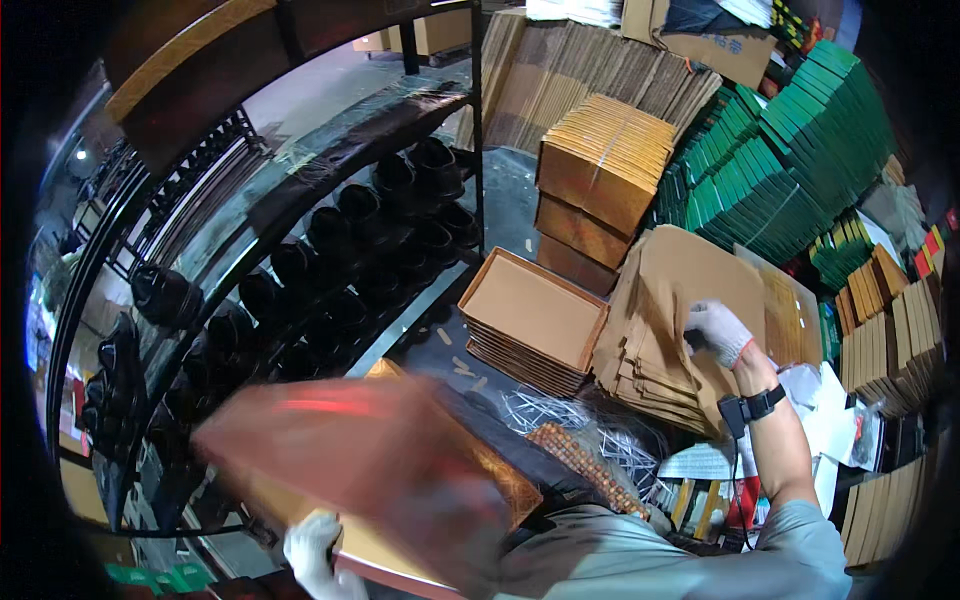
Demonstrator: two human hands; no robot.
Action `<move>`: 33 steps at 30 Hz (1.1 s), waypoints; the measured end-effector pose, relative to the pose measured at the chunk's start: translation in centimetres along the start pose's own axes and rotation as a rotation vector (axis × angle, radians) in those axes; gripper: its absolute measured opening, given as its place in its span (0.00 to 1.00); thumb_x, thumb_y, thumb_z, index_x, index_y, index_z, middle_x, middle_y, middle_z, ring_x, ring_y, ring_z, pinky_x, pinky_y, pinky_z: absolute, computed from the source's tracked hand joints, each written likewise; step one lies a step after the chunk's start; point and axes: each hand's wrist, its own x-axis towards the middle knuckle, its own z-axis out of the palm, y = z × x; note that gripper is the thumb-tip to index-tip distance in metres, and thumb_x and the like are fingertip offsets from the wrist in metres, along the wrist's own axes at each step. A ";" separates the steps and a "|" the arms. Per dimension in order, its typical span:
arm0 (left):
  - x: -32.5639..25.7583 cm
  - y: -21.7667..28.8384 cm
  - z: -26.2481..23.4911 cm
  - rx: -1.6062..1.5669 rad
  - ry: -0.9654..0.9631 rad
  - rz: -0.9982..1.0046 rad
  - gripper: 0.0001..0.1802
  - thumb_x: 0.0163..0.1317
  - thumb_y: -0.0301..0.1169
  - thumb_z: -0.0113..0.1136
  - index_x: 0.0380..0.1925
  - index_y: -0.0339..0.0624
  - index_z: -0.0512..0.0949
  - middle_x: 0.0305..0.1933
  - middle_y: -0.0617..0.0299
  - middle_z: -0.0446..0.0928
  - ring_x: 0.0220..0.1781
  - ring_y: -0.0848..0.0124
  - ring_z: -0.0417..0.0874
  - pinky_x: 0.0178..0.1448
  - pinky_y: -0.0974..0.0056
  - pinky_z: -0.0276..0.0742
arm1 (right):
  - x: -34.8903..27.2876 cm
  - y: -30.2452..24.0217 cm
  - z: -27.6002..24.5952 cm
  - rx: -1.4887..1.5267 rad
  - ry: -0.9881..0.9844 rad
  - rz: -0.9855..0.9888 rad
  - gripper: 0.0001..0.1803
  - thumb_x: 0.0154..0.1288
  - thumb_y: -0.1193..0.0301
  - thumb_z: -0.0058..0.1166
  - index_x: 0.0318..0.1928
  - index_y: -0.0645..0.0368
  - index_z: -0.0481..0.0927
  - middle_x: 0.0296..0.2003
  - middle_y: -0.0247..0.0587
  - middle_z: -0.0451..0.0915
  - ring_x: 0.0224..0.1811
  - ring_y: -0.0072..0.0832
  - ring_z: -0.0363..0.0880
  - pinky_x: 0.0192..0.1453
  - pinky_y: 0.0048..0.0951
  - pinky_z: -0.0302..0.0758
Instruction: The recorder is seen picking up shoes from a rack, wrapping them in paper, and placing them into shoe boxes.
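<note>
Two gloved hands, two separate jobs, all from the one head view. Right hand [718, 332] is out to the right with its fingers curled down onto the top sheet of a stack of flat brown cardboard blanks [668, 330], pinching at that sheet near its right edge. Left hand [312, 553] is down at the near left edge, closed on the near edge of an orange-brown folded box piece [370, 455] that's badly blurred, so can't tell the exact hold on it.

Between them sits a pile of shallow brown box trays [535, 318], nested, just left of the blanks. Further off there's a strapped bundle of tan flats [603, 160] and leaning stacks of green flats [790, 150]. Left side is a black metal rack [300, 200] full of black shoes [390, 230].

Handling-wise, I'd guess those blanks are light, thin and a bit floppy, and probably slick against each other, so several could lift at once. Pinching one corner or edge and peeling it up seems the safest hold.
</note>
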 end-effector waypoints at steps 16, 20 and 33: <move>13.2 8.0 -1.6 -1.525 -0.185 -0.679 0.18 0.81 0.35 0.67 0.61 0.32 0.81 0.36 0.68 0.84 0.29 0.78 0.87 0.31 0.69 0.80 | -4.8 -35.8 34.6 -0.248 -0.598 -1.041 0.22 0.77 0.60 0.66 0.55 0.68 0.84 0.51 0.60 0.86 0.53 0.48 0.90 0.55 0.46 0.88; 6.9 4.1 -1.3 -1.410 0.150 -0.764 0.20 0.80 0.40 0.68 0.54 0.30 0.86 0.37 0.67 0.85 0.37 0.80 0.78 0.46 0.67 0.77 | -3.5 -43.8 50.2 -0.308 -0.241 -1.450 0.34 0.75 0.47 0.62 0.61 0.67 0.86 0.58 0.64 0.85 0.67 0.61 0.81 0.73 0.53 0.78; 0.7 -3.3 5.0 -1.527 0.541 -0.904 0.29 0.79 0.37 0.69 0.75 0.38 0.76 0.67 0.61 0.84 0.65 0.70 0.85 0.72 0.59 0.81 | -8.3 -56.3 77.4 -0.925 -0.624 -1.212 0.28 0.63 0.57 0.61 0.56 0.64 0.93 0.50 0.53 0.94 0.53 0.47 0.93 0.56 0.47 0.84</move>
